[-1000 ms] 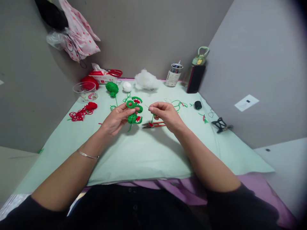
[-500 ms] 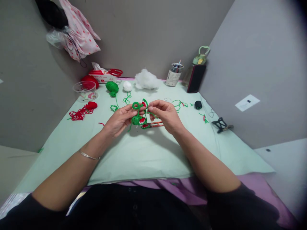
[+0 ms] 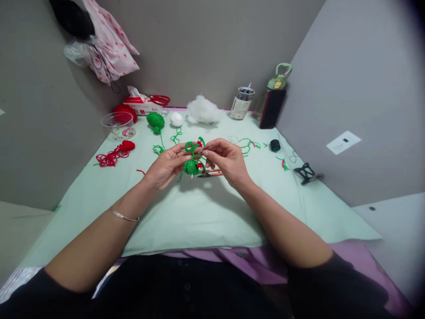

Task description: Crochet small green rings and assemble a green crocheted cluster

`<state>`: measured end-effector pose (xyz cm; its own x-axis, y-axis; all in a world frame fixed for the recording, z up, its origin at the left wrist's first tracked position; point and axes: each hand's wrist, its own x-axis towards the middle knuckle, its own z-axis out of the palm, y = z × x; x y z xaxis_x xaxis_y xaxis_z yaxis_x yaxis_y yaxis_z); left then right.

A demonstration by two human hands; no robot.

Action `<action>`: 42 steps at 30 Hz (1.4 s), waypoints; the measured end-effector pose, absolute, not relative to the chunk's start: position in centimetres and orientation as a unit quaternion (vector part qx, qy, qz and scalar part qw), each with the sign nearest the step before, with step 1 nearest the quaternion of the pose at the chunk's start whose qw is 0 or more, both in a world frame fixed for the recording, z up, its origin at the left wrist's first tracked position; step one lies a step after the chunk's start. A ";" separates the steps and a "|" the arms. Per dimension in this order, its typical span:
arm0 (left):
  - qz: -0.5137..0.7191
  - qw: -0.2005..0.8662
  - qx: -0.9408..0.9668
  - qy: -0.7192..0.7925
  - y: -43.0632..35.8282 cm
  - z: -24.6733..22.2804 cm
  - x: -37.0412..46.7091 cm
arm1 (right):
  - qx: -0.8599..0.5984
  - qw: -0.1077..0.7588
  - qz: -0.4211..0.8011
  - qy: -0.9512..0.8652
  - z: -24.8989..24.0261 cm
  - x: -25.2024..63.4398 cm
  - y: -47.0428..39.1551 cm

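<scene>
Green, red and white yarn make up the crocheted piece (image 3: 190, 166), which is near the centre of the frame, up in your hands above the pale green cloth (image 3: 199, 221). Form: a small open green ring at its top left, a rounded ribbed green ball below, and curved red parts with white and green edging on the right. A small white tip shows under the ball; a green strand hangs beneath.

Position: the piece sits at the fingertips of your left hand (image 3: 166, 168). The ring stands above your thumb, the ball just below and beyond the thumb tip, the edged parts between your two hands. Your left thumb and fingers are closed on the middle of the piece; the exact grip behind it cannot be seen.

Your right hand (image 3: 229, 161) is pinched, thumb to forefinger, on a thin needle (image 3: 207, 149) directed at the piece. Contact between needle tip and yarn: cannot tell. Orange-handled snips (image 3: 215, 172) lie on the cloth, partly hidden below your right fingers.
</scene>
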<state>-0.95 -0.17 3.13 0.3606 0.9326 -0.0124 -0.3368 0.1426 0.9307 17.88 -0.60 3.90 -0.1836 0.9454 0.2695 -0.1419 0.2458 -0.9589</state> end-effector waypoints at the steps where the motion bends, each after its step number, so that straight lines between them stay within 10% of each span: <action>1: 0.463 0.683 0.462 0.324 -0.2 3.2 -0.9 | -0.347 0.539 0.503 -0.580 3.8 17.9 -0.6; 42: 0.472 0.675 0.461 0.329 0.0 2.6 -1.0 | -0.359 0.547 0.437 -0.617 3.7 17.9 -0.6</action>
